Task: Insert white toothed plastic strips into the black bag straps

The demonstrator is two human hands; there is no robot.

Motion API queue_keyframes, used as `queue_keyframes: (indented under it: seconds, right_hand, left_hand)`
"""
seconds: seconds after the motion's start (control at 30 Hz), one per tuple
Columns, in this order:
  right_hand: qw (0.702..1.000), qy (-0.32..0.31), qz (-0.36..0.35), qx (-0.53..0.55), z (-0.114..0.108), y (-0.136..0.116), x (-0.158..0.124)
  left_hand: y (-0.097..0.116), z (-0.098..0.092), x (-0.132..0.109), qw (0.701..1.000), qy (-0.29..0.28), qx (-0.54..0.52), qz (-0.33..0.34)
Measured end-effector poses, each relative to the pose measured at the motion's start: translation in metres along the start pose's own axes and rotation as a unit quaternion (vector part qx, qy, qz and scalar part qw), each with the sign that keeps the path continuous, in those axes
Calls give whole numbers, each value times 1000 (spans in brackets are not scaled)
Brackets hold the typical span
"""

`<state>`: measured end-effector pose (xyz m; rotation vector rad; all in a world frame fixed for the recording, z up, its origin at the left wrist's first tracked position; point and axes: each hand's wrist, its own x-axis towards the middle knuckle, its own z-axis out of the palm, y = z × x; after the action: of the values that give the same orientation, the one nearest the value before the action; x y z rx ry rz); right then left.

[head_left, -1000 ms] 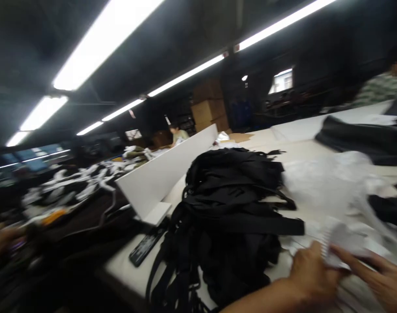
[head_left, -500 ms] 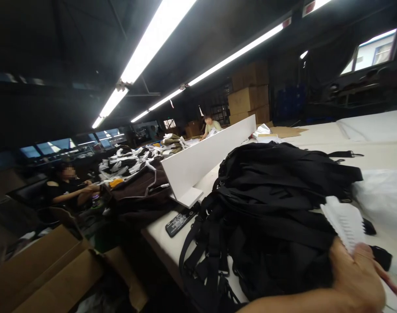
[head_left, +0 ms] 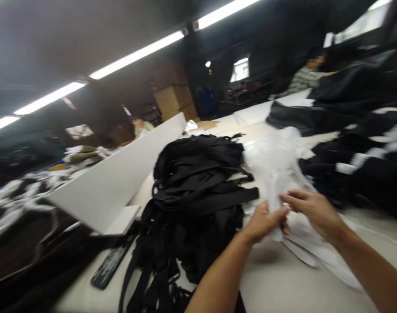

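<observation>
My left hand [head_left: 263, 222] is closed on a white strip with a ridged, toothed surface [head_left: 272, 193], held roughly upright above the table. From the right, my right hand [head_left: 315, 213] reaches to the strip with its fingers apart, the fingertips close to it or touching; blur hides which. White bands [head_left: 302, 254] trail below the hands to the right. Behind the strip lies a heap of crumpled, translucent white plastic [head_left: 257, 154], which blends into it. Left of my hands is a pile of black fabric pieces with straps and buckles [head_left: 198, 182].
A white upright board [head_left: 120, 182] stands left of the black pile, with a dark phone-like slab [head_left: 111, 263] near its foot. Black goods with white bands [head_left: 358, 165] lie on the right. Co-workers [head_left: 307, 78] are farther back, near stacked cartons [head_left: 175, 100].
The view has swung right. My left hand still holds the white strip, now nearer the middle of the view. My right hand has come into view beside it.
</observation>
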<state>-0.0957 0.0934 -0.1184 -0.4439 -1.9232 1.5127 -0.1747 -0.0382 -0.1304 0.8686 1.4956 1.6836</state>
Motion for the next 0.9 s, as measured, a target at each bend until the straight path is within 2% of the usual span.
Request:
queue_keyframes:
  seconds: [0.1, 0.2, 0.37, 0.43, 0.6, 0.67, 0.77, 0.83, 0.9]
  right_hand:
    - [992, 10, 53, 118, 5, -5, 6]
    - [988, 26, 73, 135, 7, 3, 17]
    - [983, 26, 75, 168, 6, 15, 21]
    - [982, 24, 76, 174, 7, 22, 21]
    - [986, 22, 75, 145, 10, 34, 17]
    - [989, 44, 71, 121, 5, 38, 16]
    - [990, 101, 61, 71, -14, 46, 20]
    - [992, 110, 56, 35, -27, 50, 23]
    - [995, 94, 42, 6, -35, 49, 23]
  left_hand:
    - [0, -4, 4, 999, 38, -28, 14]
    - [-7, -9, 13, 996, 77, -42, 28]
    - [-6, -10, 8, 998, 51, -21, 18]
    - [-7, -7, 8, 998, 66, -14, 13]
    - [-16, -3, 12, 988, 157, 2, 3]
    - [-18, -4, 13, 983, 185, 5, -3]
    - [-17, -8, 13, 973, 230, 2, 4]
    - [-15, -10, 13, 972, 236, -3, 12]
    - [-12, -9, 11, 979, 205, -11, 8]
